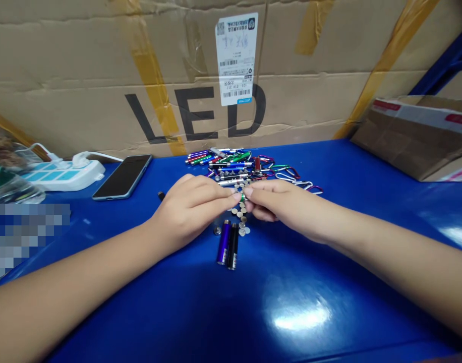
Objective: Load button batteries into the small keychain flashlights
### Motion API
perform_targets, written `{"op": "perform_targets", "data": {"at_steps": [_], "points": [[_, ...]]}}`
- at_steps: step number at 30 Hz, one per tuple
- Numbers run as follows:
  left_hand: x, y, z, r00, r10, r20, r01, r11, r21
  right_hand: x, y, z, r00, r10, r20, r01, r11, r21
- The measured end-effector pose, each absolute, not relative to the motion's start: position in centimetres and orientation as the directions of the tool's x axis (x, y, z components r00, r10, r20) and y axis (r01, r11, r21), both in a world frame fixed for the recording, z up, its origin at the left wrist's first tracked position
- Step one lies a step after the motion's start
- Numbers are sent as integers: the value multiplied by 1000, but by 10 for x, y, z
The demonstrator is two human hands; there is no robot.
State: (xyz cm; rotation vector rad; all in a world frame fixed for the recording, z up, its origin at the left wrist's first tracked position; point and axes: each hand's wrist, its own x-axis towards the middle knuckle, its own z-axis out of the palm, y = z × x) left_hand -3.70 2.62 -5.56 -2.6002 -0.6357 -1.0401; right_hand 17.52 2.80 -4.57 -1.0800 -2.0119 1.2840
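Fingers: left hand and right hand appear to pinch the green piece; such close two-handed work seemingly calls for steady tips.
Tabletop: blue.
Tubes: purple and black, side by side, long axes running near to far.
Green piece: between the hands, near the discs; mostly covered, axis unclear.

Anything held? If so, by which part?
A small green piece, apparently pinched by the right hand, with the left hand at its other side. Fingers hide most of it; the gripped part can't be told.
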Motion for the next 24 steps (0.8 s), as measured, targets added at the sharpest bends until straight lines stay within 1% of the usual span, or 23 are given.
{"op": "perform_targets", "data": {"at_steps": [1,2,3,5,7,8,9,10,11,12,13,14,15,16,17,18,19,20,21,23,24], "points": [[-36,26,-56,639,307,706,487,-871,-62,175,28,-46,-539,842,26,384,273,-882],[-34,26,-56,626,322,711,486,-874,-32,176,29,-45,-528,846,75,441,348,-827],[-33,27,-56,608,343,716,488,-873,3,177,29,-44,-527,838,143,505,444,-740],[-30,26,-56,583,391,713,497,-865,68,179,29,-42,-571,776,269,611,620,-492],[-28,26,-56,565,434,702,507,-853,120,182,29,-40,-663,684,305,631,730,-263],[-28,26,-55,563,448,695,507,-851,138,183,30,-39,-700,648,299,623,760,-187],[-28,26,-55,566,454,688,502,-852,149,184,29,-38,-724,624,292,611,778,-148],[-29,25,-55,571,451,686,492,-857,153,184,29,-37,-732,617,290,598,785,-161],[-30,25,-55,573,440,692,482,-863,150,184,28,-36,-722,629,289,585,778,-232],[-31,24,-55,572,427,701,475,-869,141,183,27,-36,-697,658,285,564,748,-350],[-32,24,-55,569,405,716,467,-875,124,182,25,-35,-672,693,260,524,693,-495],[-32,23,-55,564,381,733,461,-881,103,180,24,-34,-653,726,213,469,610,-639],[-33,22,-55,559,358,748,457,-885,82,179,22,-33,-647,748,148,412,506,-758],[-33,22,-55,556,348,755,460,-885,69,178,20,-32,-654,752,81,364,407,-838],[-33,21,-54,556,347,755,464,-884,64,177,19,-32,-667,745,32,332,335,-882],[-33,21,-54,557,356,750,470,-880,69,177,19,-31,-673,740,9,323,305,-896],[-32,20,-54,556,373,743,479,-874,81,177,18,-31,-664,748,22,338,326,-883],[-31,21,-54,551,394,736,487,-868,100,178,18,-31,-640,764,75,374,396,-838],[-30,21,-54,540,409,736,490,-863,121,178,19,-32,-613,775,155,432,493,-755],[-29,23,-54,496,435,751,497,-852,165,181,20,-33,-575,753,320,574,650,-497],[-28,24,-53,470,450,760,502,-844,190,182,20,-34,-577,724,378,631,689,-356]]}}
